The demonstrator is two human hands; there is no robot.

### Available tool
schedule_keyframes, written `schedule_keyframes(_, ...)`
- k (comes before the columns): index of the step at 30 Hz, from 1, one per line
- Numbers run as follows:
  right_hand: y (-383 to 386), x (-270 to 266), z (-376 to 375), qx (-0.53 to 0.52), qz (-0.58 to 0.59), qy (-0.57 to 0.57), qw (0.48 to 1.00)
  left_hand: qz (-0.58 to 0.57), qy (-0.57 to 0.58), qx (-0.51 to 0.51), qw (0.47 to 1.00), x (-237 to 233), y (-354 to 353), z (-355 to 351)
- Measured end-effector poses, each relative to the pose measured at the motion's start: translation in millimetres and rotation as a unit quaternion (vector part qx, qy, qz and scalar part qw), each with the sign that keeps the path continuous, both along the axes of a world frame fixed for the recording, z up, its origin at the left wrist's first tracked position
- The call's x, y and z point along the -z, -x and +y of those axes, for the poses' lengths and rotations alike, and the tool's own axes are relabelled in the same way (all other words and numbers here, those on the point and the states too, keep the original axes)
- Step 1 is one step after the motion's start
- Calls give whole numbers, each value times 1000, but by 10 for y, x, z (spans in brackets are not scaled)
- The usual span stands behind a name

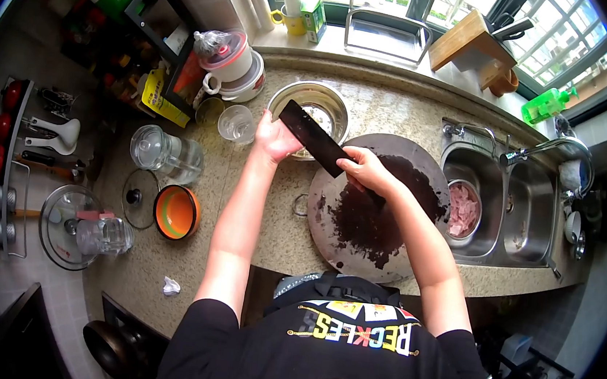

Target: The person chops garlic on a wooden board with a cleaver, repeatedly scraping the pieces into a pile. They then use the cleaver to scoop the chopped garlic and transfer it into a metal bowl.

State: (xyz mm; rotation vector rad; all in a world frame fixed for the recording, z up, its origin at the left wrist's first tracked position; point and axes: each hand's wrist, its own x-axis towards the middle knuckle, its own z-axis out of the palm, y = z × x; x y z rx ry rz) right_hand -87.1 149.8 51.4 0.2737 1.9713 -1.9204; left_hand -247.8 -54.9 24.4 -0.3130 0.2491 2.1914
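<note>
My right hand (365, 172) grips a cleaver (313, 138) with a wide dark blade, held slanted above the counter. Its blade points to the upper left and overlaps a steel bowl (335, 105) in this view. Beside the blade's far end, my left hand (278, 139) is open with the palm turned up; part of its fingers is hidden. Below my right forearm lies a round cutting board (324, 235), its middle covered by a dark, finely chopped mass (366, 221).
Right of the board is a double sink (531, 211) with a bowl of pale pink meat (464, 211) in it. To the left stand a glass jug (168, 154), an orange bowl (176, 212) and a clear cup (237, 124). A knife block (470, 48) sits on the windowsill.
</note>
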Motion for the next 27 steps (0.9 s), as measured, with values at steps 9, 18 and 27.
schedule_keyframes(9, 123, -51, 179, 82, -36, -77, 993, 33, 153, 2, 988, -220, 51, -164)
schedule_keyframes(18, -60, -220, 153, 102, -24, -54, 993, 551, 628, -31, 549, 299, 282, 169)
schedule_keyframes(27, -435, -311, 170, 135, -37, -48, 989, 684, 684, -67, 246, 467, 197, 297)
